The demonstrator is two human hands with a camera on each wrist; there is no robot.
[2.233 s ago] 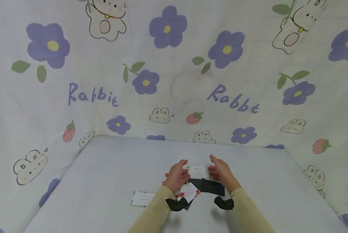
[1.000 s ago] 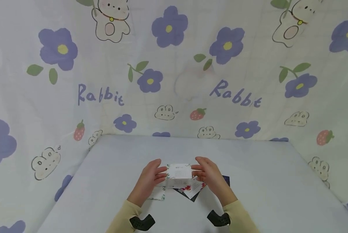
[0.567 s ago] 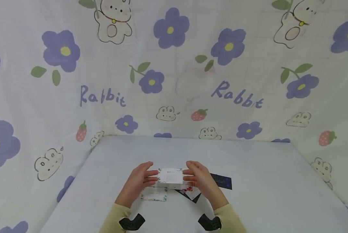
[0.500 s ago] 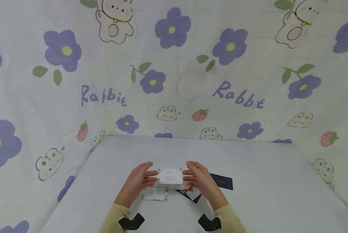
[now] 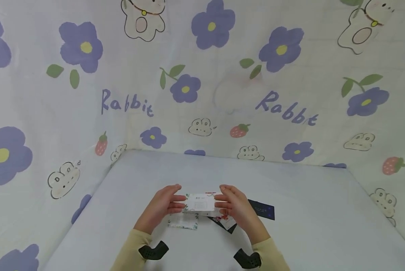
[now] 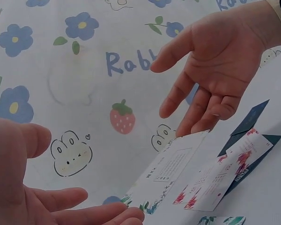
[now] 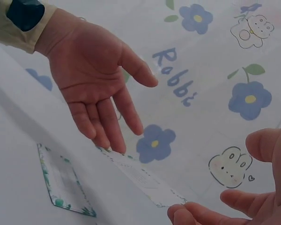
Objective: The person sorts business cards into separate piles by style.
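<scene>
A white card (image 5: 200, 202) with a leafy green border spans the gap between my two hands in the head view. My left hand (image 5: 158, 207) touches its left end with straight, spread fingertips, thumb raised. At the opposite end, the fingertips of my right hand (image 5: 239, 211) meet the card's edge, that thumb also up. Both wrist views show the palms facing each other and the card (image 6: 166, 171) sloping between the fingertips. A second leaf-bordered card (image 7: 63, 183) lies on the table nearer to me. Beside it is a white card with red flowers (image 6: 220, 178), partly hidden by my right hand in the head view.
Dark cards lie on the white table (image 5: 311, 226): one (image 5: 264, 210) right of my right hand, another (image 6: 253, 117) among the red-flowered cards. A cloth (image 5: 223, 94) printed with purple flowers and rabbits hangs behind and at both sides.
Over the two seconds, both hands have moved left with the leaf-bordered card between their fingertips, off the dark cards. Lately the hands have barely moved; the head view has shifted slightly.
</scene>
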